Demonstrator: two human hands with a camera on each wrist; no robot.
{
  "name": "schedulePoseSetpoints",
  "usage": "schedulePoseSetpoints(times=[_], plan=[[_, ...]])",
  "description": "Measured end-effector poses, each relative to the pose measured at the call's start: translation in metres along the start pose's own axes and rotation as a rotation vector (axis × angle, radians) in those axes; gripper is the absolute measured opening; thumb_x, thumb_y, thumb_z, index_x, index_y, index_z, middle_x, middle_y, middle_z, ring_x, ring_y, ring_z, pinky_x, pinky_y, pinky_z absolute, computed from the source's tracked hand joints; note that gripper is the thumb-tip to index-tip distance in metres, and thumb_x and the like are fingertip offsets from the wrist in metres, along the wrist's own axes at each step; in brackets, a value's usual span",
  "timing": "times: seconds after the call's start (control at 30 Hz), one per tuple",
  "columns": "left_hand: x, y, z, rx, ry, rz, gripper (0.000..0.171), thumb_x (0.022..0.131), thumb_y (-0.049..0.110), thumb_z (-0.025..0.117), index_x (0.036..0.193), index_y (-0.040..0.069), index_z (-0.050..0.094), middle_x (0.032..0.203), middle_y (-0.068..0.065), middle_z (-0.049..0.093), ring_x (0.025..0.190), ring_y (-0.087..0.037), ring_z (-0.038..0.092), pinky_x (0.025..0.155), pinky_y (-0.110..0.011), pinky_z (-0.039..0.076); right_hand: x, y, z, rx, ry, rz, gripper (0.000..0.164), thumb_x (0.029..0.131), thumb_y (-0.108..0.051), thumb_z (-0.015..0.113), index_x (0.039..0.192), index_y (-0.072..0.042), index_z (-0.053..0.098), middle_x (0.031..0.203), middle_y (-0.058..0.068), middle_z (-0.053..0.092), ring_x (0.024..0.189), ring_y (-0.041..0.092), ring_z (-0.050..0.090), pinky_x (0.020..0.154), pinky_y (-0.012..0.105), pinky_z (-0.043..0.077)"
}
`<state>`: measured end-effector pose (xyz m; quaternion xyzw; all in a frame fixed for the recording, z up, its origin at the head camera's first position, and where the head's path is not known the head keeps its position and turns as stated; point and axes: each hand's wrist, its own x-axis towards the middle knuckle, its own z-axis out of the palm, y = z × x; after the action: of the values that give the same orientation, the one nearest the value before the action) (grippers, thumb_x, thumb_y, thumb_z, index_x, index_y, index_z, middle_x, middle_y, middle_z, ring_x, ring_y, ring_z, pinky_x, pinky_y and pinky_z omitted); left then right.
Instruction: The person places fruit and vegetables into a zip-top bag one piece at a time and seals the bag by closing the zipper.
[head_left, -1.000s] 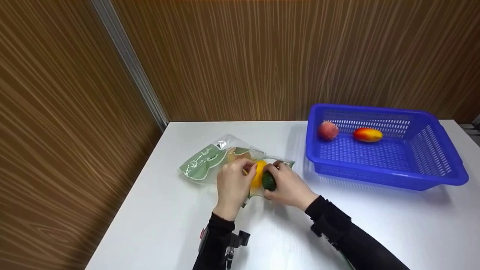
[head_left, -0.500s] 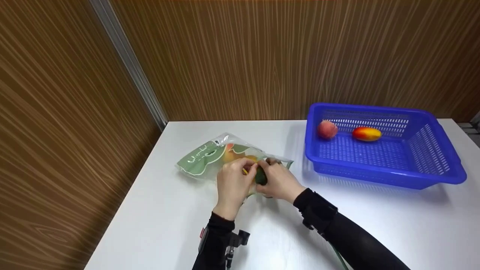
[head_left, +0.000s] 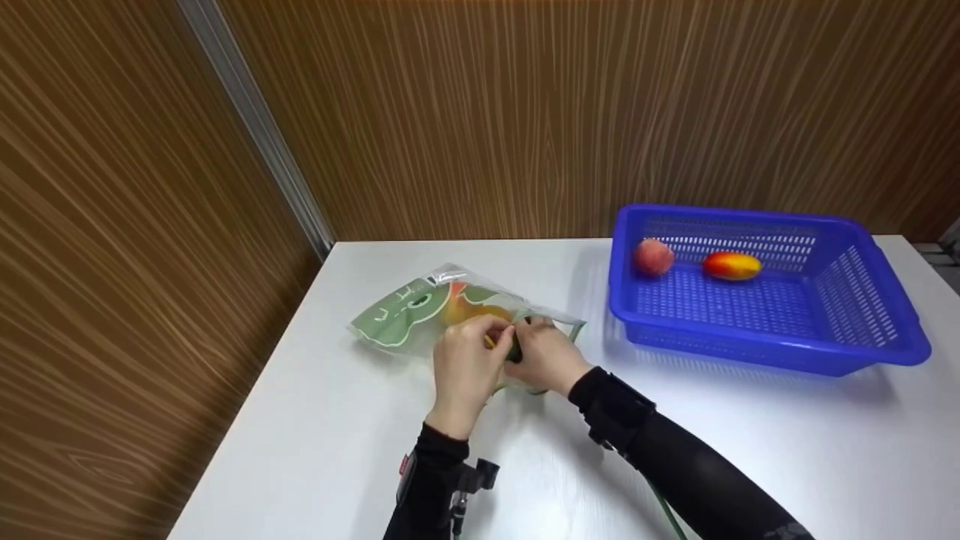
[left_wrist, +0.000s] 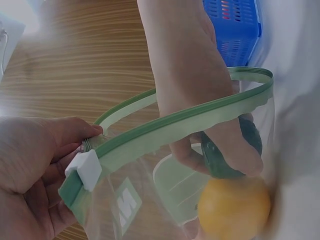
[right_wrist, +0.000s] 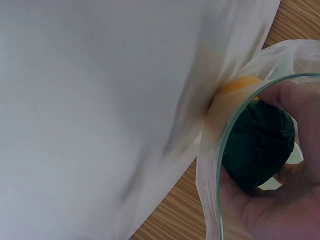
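Note:
A clear zip bag (head_left: 409,311) with green print lies on the white table, its mouth spread toward me. My left hand (head_left: 466,367) pinches the green zip rim beside the white slider (left_wrist: 84,170). Inside the mouth, my right hand (head_left: 547,356) grips a dark green avocado (right_wrist: 257,145), fingers and thumb curled round it. Right by those fingertips in the left wrist view sits a round orange-coloured fruit (left_wrist: 234,210) in the bag. Deeper in, a red-and-yellow fruit (head_left: 454,306) shows through the plastic. The head view mostly hides the avocado behind my fingers.
To the right stands a blue plastic basket (head_left: 750,351) holding a peach (head_left: 653,257) and a red-and-yellow mango-like fruit (head_left: 732,265). Wood-grain panels (head_left: 480,120) rise behind and left of the white table (head_left: 315,435).
My right hand has moved left, taking the avocado into the bag's mouth. The round fruit has shifted deeper into the bag. My left hand keeps its pinch on the rim.

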<state>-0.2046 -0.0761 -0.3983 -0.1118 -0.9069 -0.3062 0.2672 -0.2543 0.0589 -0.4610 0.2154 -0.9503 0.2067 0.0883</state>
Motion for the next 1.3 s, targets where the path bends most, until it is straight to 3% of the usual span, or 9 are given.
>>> schedulePoseSetpoints(times=[0.23,0.5,0.73,1.0,1.1,1.3], plan=[[0.0,0.0,0.0,-0.004,0.001,-0.002,0.008,0.083,0.024,0.07,0.081,0.017,0.074,0.069,0.007,0.071,0.059,-0.006,0.062,0.056,-0.02,0.044,0.002,0.003,0.007,0.011,-0.034,0.049,0.05,0.079,-0.037,0.071,0.112,-0.002,0.056,0.101,0.022,0.063,0.092,0.034,0.063,0.078,0.044,0.054],[0.0,-0.002,0.0,-0.002,0.005,0.014,0.007,0.084,0.023,0.07,0.081,0.018,0.074,0.07,0.008,0.071,0.06,-0.005,0.063,0.056,-0.02,0.045,0.003,0.008,0.011,0.008,-0.021,0.041,0.056,0.079,-0.034,0.071,0.122,-0.004,0.052,0.104,0.02,0.065,0.093,0.036,0.065,0.079,0.046,0.054],[0.0,-0.002,0.001,-0.001,0.004,-0.001,0.008,0.084,0.025,0.069,0.081,0.018,0.074,0.07,0.008,0.071,0.06,-0.005,0.063,0.056,-0.02,0.045,0.002,0.006,0.007,-0.003,-0.025,0.057,0.051,0.079,-0.037,0.071,0.114,-0.002,0.057,0.099,0.02,0.066,0.088,0.035,0.067,0.076,0.046,0.054],[0.0,-0.003,0.0,-0.006,-0.003,-0.005,0.009,0.084,0.025,0.069,0.082,0.018,0.074,0.071,0.007,0.071,0.06,-0.006,0.063,0.057,-0.02,0.045,-0.004,0.007,0.0,-0.008,0.01,0.005,0.05,0.079,-0.037,0.072,0.114,-0.004,0.058,0.096,0.018,0.068,0.084,0.031,0.067,0.073,0.043,0.054],[0.0,-0.003,0.001,-0.01,-0.001,-0.006,0.009,0.084,0.025,0.069,0.082,0.018,0.074,0.071,0.007,0.071,0.06,-0.006,0.063,0.057,-0.02,0.045,-0.009,0.007,-0.006,0.017,0.032,-0.013,0.049,0.078,-0.034,0.073,0.115,-0.005,0.059,0.097,0.015,0.07,0.088,0.028,0.067,0.077,0.042,0.054],[0.001,-0.003,0.001,-0.005,-0.012,-0.004,0.01,0.085,0.025,0.068,0.082,0.017,0.074,0.07,0.006,0.071,0.06,-0.006,0.063,0.056,-0.019,0.045,-0.024,0.005,-0.018,0.099,0.07,0.003,0.047,0.079,-0.032,0.073,0.118,-0.009,0.061,0.116,0.011,0.065,0.108,0.028,0.062,0.091,0.043,0.051]])
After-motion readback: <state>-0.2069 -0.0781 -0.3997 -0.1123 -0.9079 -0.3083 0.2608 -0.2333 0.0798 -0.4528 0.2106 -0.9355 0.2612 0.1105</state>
